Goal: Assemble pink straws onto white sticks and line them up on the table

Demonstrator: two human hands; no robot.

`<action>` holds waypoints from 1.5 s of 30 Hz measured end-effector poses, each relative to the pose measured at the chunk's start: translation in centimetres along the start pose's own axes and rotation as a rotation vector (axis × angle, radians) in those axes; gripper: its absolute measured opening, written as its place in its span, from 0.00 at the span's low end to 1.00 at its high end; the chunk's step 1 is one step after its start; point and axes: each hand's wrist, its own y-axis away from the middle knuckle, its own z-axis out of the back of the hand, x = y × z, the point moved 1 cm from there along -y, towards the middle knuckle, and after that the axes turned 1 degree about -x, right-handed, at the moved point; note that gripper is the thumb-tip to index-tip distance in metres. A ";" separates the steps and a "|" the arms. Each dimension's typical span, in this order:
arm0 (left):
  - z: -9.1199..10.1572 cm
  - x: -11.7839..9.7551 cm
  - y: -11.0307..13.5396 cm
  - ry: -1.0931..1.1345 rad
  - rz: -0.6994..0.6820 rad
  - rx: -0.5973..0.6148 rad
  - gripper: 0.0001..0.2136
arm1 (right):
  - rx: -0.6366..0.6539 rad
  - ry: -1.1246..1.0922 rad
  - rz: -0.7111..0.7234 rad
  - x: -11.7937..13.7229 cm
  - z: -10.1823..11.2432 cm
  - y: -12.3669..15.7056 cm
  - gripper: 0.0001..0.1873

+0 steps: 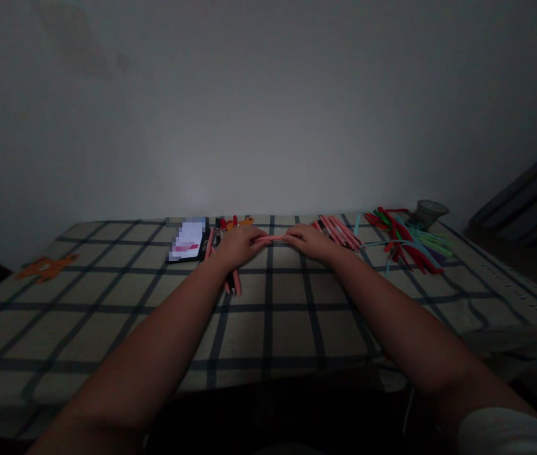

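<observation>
A thin pink stem point(277, 238), which looks like a pipe cleaner, stretches level between my two hands just above the checked cloth. My left hand point(241, 245) pinches its left end and my right hand point(310, 241) its right end, both with closed fingers. Pink and black stems point(236, 282) lie beside and partly under my left hand, where some are hidden. Close to the right hand is a bundle of pink and black stems point(339, 232).
A phone point(187, 240) with a lit, partly blurred screen lies left. Red, green and light blue strips point(410, 246) are heaped at the right beside a mesh cup point(428, 213). An orange figure point(47, 268) is far left. A wall point(268, 114) rises behind the table.
</observation>
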 end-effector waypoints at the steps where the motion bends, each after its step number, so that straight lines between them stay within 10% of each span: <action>1: 0.0 0.0 0.0 -0.001 -0.005 0.010 0.16 | 0.002 -0.007 -0.001 -0.1 -0.1 0.0 0.16; 45: -0.1 0.7 0.0 0.005 0.014 -0.099 0.15 | -0.177 -0.003 -0.007 -1.0 0.1 0.0 0.14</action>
